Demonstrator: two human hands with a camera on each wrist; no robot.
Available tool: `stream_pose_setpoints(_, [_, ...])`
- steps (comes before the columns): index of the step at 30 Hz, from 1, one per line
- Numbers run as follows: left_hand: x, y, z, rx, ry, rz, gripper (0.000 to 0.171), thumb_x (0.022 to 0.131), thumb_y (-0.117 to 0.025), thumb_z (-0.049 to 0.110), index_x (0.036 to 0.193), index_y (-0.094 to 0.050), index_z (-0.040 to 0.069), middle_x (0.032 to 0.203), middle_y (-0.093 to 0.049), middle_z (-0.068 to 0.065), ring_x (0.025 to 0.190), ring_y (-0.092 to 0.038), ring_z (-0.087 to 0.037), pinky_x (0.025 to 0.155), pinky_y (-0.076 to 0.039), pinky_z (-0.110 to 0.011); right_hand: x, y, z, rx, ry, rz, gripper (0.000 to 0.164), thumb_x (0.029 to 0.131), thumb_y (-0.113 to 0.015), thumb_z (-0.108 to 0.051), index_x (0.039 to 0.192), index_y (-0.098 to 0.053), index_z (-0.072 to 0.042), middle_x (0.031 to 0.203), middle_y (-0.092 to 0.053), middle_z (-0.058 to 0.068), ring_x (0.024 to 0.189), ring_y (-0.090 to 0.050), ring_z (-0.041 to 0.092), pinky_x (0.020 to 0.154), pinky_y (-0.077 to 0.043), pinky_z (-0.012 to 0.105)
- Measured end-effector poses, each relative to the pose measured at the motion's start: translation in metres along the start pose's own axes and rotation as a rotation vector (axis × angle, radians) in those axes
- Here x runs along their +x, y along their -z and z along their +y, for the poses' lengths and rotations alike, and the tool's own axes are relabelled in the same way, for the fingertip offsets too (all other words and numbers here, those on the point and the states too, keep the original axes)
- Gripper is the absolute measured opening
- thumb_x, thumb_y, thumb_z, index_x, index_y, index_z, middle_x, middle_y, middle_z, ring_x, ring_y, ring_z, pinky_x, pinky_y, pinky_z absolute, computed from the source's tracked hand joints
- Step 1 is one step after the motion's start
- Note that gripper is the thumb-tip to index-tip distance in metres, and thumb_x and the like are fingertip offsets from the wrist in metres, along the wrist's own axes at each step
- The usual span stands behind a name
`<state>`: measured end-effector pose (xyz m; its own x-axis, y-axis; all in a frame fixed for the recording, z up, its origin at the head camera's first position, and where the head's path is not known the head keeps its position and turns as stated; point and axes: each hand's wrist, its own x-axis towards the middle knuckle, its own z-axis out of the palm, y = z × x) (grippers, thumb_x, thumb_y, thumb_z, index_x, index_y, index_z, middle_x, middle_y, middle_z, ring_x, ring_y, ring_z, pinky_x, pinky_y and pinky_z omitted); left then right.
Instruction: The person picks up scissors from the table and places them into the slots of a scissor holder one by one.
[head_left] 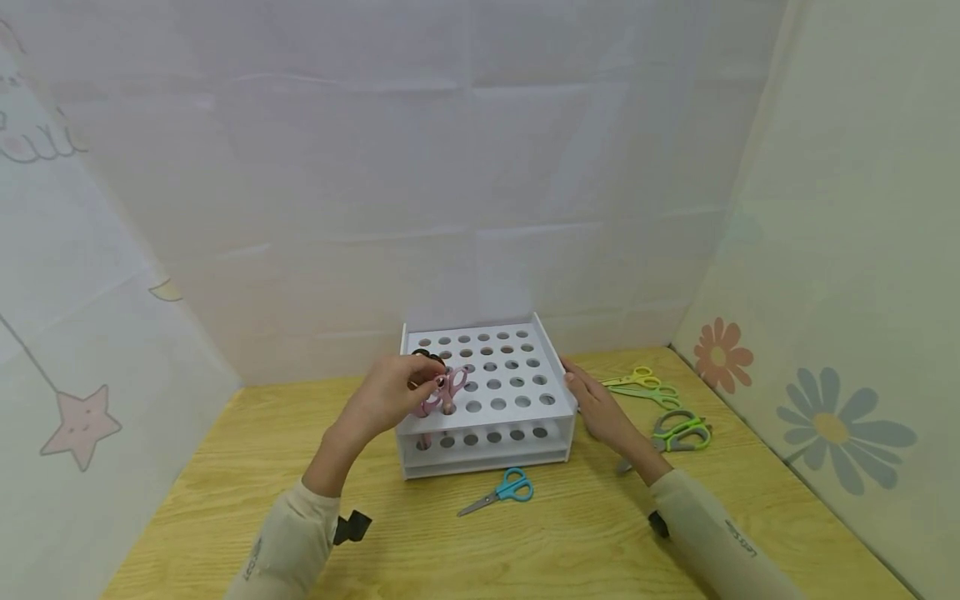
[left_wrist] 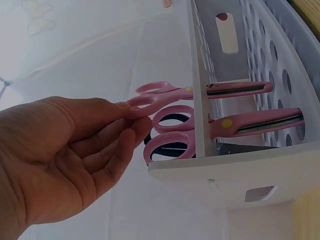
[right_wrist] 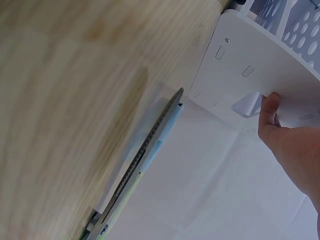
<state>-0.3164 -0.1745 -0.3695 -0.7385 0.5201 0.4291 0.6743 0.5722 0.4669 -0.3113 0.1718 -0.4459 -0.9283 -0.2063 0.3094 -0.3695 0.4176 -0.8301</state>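
My left hand [head_left: 384,393] pinches one handle loop of a pair of pink scissors [left_wrist: 172,95]. The blades pass through a hole in the top panel of a white rack [head_left: 495,417]. Beside them a second pair of pink scissors [left_wrist: 222,128] stands in the front row at the left corner. Dark-handled scissors [head_left: 429,356] stand just behind, mostly hidden by the hand. On the rack's right side, my right hand [head_left: 600,410] holds the side panel [right_wrist: 280,90], its fingers at the cutout and its thumb near the top edge.
Blue scissors [head_left: 501,490] lie on the wooden table in front of the rack. Right of it are yellow scissors [head_left: 630,380], light green scissors [head_left: 643,392] and grey-and-green scissors [head_left: 670,437]. White cloth walls [head_left: 390,208] stand behind and at both sides.
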Motion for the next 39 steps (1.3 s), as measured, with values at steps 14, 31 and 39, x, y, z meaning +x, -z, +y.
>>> stream_pose_setpoints(14, [-0.003, -0.004, 0.005, 0.170, 0.055, -0.059, 0.014, 0.091, -0.076, 0.009, 0.104, -0.076, 0.012, 0.087, -0.072, 0.004, 0.073, -0.061, -0.007, 0.059, -0.050, -0.026, -0.001, 0.000, -0.002, -0.001, -0.005, 0.007, 0.051, 0.113, -0.030, -0.021, 0.157, -0.028, 0.006, 0.159, -0.029, 0.027, 0.147, -0.025, 0.043, 0.116, -0.023, 0.057])
stream_pose_setpoints(31, [-0.005, 0.001, 0.013, 0.130, 0.083, -0.012, 0.019, 0.098, -0.067, 0.022, 0.114, -0.073, 0.013, 0.086, -0.070, 0.008, 0.069, -0.061, -0.006, 0.057, -0.050, -0.029, 0.011, -0.003, 0.042, 0.001, -0.007, 0.032, 0.056, 0.113, -0.029, -0.033, 0.160, -0.027, -0.003, 0.162, -0.029, 0.020, 0.148, -0.023, 0.039, 0.118, -0.020, 0.057])
stream_pose_setpoints(39, [0.004, -0.004, -0.012, 0.040, 0.066, 0.245, 0.025, 0.101, -0.064, 0.025, 0.121, -0.069, 0.011, 0.096, -0.069, 0.003, 0.081, -0.065, -0.015, 0.067, -0.054, -0.036, 0.012, -0.003, 0.045, 0.018, 0.013, 0.030, 0.058, 0.112, -0.031, -0.037, 0.159, -0.030, -0.003, 0.161, -0.030, 0.020, 0.148, -0.024, 0.038, 0.117, -0.020, 0.057])
